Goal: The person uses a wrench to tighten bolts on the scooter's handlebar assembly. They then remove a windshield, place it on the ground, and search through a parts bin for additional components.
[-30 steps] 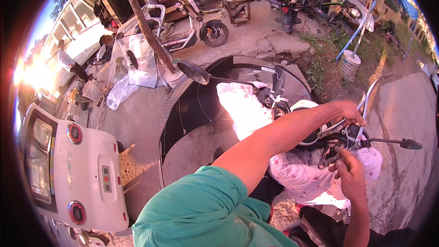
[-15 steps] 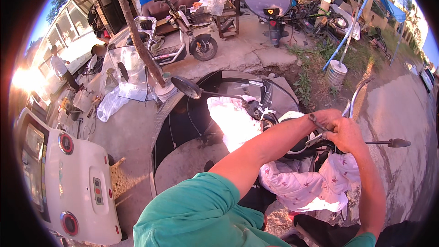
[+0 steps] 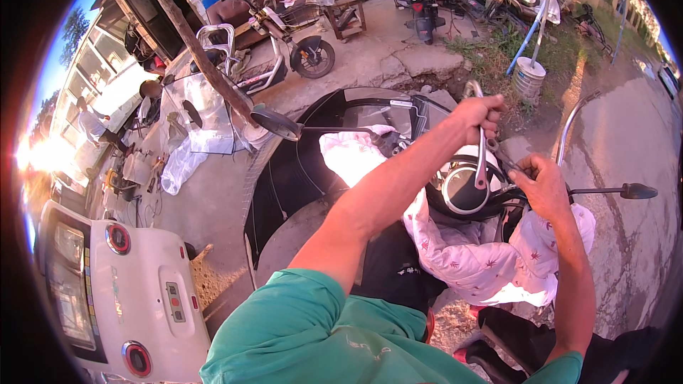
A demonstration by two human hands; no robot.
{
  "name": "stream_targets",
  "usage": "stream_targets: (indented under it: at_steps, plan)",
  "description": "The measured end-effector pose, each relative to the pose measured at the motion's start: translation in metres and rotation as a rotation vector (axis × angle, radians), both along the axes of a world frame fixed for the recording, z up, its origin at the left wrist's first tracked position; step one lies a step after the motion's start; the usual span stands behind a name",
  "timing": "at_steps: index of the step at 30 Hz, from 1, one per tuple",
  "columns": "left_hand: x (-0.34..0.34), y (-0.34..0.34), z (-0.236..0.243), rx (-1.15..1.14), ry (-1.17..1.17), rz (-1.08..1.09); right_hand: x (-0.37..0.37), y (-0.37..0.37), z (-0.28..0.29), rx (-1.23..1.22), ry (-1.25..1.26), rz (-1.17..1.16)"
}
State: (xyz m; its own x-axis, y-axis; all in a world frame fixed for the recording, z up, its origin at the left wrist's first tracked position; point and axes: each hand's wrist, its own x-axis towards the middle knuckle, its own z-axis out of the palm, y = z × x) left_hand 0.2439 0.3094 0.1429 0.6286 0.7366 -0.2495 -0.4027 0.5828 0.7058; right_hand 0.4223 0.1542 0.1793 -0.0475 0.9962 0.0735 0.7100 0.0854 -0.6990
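Observation:
My left hand is closed around a bent silver metal bar standing over the scooter's round black-and-white front housing. My right hand is closed at the handlebar area, its fingers on a small dark piece that I cannot make out. Another curved silver tube rises behind it. Two mirrors on stems, a round left one and a right one, stick out sideways. A pink patterned quilted cover hangs around the scooter's front.
A white car stands at the left, a wooden pole beyond the scooter. A large dark curved canopy lies behind. Parked bikes, a bucket with poles and clutter line the back. A person is at the far left.
My left hand has risen and moved left with the bent bar, away from my right hand. My right hand has dropped slightly from where both hands met half a second ago.

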Motion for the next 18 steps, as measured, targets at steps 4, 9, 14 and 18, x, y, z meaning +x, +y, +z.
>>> stream_targets:
  at_steps: [4, 9, 14, 18]
  plan:
    - [-0.112, 0.014, 0.059, 0.182, -0.028, 0.358, 0.0, -0.001, 0.005, 0.053, -0.084, 0.034]
    - [-0.263, 0.067, 0.159, 0.163, 0.107, 1.108, -0.008, 0.002, 0.017, -0.049, -0.088, 0.027]
    - [-0.309, 0.041, 0.185, 0.233, 0.252, 0.962, 0.0, 0.01, 0.019, -0.056, -0.176, 0.086]
    - [-0.218, -0.043, 0.157, 0.445, 0.282, 0.408, 0.015, 0.007, 0.01, 0.32, -0.295, 0.357]
